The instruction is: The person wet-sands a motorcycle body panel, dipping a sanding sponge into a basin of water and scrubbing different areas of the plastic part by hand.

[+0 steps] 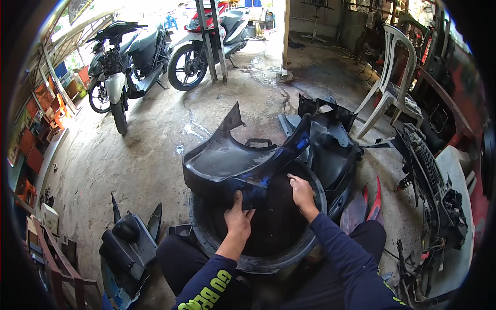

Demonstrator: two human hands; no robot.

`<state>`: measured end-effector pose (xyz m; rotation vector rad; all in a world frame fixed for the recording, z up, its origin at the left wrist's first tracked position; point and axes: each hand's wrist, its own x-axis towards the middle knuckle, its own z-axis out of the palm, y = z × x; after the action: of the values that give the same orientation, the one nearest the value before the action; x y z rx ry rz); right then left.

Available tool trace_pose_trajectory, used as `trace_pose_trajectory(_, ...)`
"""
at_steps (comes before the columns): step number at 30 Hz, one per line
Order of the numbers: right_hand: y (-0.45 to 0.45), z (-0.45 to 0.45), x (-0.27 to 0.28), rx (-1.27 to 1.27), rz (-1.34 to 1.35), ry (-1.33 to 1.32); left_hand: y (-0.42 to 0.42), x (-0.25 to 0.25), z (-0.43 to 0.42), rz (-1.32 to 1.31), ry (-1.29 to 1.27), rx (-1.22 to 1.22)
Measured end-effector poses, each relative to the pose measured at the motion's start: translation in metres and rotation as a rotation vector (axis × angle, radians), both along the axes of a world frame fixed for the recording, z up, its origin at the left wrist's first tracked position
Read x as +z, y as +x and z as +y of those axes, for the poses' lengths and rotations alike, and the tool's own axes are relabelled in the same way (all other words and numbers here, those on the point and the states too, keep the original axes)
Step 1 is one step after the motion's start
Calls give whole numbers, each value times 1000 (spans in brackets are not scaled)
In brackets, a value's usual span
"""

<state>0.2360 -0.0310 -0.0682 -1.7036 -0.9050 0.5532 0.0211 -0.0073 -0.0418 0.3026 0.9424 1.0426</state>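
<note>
A dark blue-black motorcycle body panel (222, 163) is tilted over a round black tub (258, 264) between my knees. My left hand (238, 223) grips the panel's lower near edge, thumb on its outer face, fingers underneath. Scuffed, dull patches and a bright blue strip show on its surface. My right hand (301, 195) is closed above the right side of the tub, a little apart from the panel. Whatever its curled fingers hold, if anything, is hidden. The inside of the tub looks dark, and I cannot make out what lies in it.
More dark panels (330, 139) lie behind the tub, and others (129, 243) at left. Red-tipped panels (375, 199) rest by my right knee. A plastic chair (392, 82) and a black frame part (431, 181) are at right. Two motorcycles (121, 67) stand farther back.
</note>
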Motion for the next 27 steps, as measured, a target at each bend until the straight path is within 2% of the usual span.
trace_pose_trajectory(1, 3, 0, -4, 1, -4, -1, -3, -1, 3, -4, 8, 1)
trace_pose_trajectory(3, 6, -4, -14, -5, 174, -241, -3, -6, 1, -7, 8, 5)
trace_pose_trajectory(5, 9, 1, -55, -21, 213, -246, 0, -1, -1, 26, 18, 35)
trace_pose_trajectory(7, 8, 1, -85, 104, -145, -402, 3, 0, -5, 46, 23, 48)
trace_pose_trajectory(9, 3, -9, -110, 383, -531, -570, 4, -2, -7, 62, 26, 63)
trace_pose_trajectory(12, -12, -20, -111, 762, -725, -756, 3, -8, -7, 27, 64, 55)
trace_pose_trajectory(16, -3, -19, -115, 821, -731, -853, 7, -11, -11, -66, -13, 11)
trace_pose_trajectory(18, 7, -4, -133, 884, -697, -795, 8, -12, -12, -121, -37, -14)
trace_pose_trajectory(20, 28, 8, -139, 676, -525, -666, 9, -16, -11, -189, -21, -39)
trace_pose_trajectory(21, 13, 6, -95, 131, -69, -579, 10, -15, -12, -189, -25, -38)
trace_pose_trajectory(22, 17, 6, -67, 104, -367, -451, 10, -13, -13, -194, -13, -31)
trace_pose_trajectory(24, -8, -5, 30, -49, -278, -320, 13, -14, -15, -201, -3, -24)
trace_pose_trajectory(26, -24, -5, 45, -80, -399, 174, 17, -21, -16, -174, -28, -47)
trace_pose_trajectory(27, -32, -6, 57, 8, -561, 189, 19, -26, -17, -175, -28, -50)
